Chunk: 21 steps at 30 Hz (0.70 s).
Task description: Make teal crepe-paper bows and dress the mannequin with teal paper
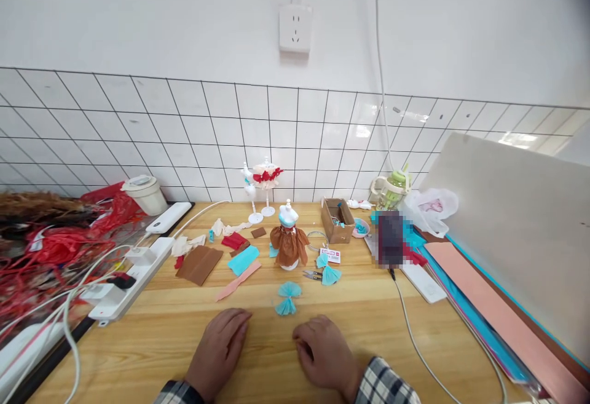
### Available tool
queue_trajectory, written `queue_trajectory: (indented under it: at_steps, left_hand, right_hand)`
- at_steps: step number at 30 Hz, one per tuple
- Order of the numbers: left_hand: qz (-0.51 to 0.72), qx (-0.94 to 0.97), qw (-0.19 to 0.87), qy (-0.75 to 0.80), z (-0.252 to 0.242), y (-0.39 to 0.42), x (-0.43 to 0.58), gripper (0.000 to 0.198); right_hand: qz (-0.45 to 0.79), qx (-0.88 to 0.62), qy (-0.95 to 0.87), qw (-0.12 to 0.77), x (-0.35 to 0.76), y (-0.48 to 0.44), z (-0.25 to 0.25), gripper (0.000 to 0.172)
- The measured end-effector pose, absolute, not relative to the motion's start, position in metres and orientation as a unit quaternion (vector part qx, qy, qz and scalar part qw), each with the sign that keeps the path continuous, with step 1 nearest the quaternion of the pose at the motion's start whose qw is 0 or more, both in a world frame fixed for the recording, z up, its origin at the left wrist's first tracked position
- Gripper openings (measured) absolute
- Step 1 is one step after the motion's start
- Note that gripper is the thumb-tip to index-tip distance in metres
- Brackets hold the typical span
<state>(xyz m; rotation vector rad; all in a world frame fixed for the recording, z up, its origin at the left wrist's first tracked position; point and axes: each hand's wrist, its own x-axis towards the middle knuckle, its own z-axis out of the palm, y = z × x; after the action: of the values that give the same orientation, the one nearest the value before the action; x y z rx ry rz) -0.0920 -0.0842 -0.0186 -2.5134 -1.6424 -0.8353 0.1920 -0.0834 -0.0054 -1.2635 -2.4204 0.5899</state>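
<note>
On the wooden table [258, 355] rest both my hands, apart from each other. My left hand [220, 344] lies relaxed, its fingers stretched forward and nothing in them. Loosely curled, my right hand [325, 352] shows nothing in its fingers. Just beyond and between them is a blue fan-shaped paper bow [288, 297]. A second blue bow [328, 270] lies further right, beside small scissors [313, 275]. Behind stands a mini dress form [289, 238] with a blue top and brown gathered skirt. Blue [243, 261], pink [238, 282] and brown [200, 264] paper strips lie to its left.
Two white stands [267, 182] with decorated forms stand at the back. A cardboard box [338, 221] and a small bowl [361, 227] are to the right. A power strip [131, 278] and cables line the left. A pixelated object [390, 239] and coloured sheets [488, 299] lie right.
</note>
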Motion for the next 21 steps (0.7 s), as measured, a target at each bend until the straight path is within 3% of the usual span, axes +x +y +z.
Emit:
queue_trajectory:
  at_steps: [6,13,17,21]
  left_hand:
    - [-0.238,-0.785,0.032,-0.571,0.002,-0.062,-0.109,0.029]
    - [-0.146,-0.751,0.057,-0.642,0.058,0.073,-0.161,0.045]
    - [-0.107,-0.776,0.032,-0.621,0.056,0.130,-0.167,0.053]
    - [-0.082,-0.795,0.003,-0.601,0.030,0.134,-0.156,0.045]
  right_hand:
    - [0.232,-0.452,-0.843,0.175,0.193,-0.094,-0.021,0.029]
    - [0.205,-0.436,-0.859,0.172,0.193,-0.097,-0.041,0.032]
    - [0.153,-0.419,-0.880,0.166,0.192,-0.093,-0.053,0.025]
    - [0.114,-0.410,-0.887,0.179,0.192,-0.089,-0.066,0.020]
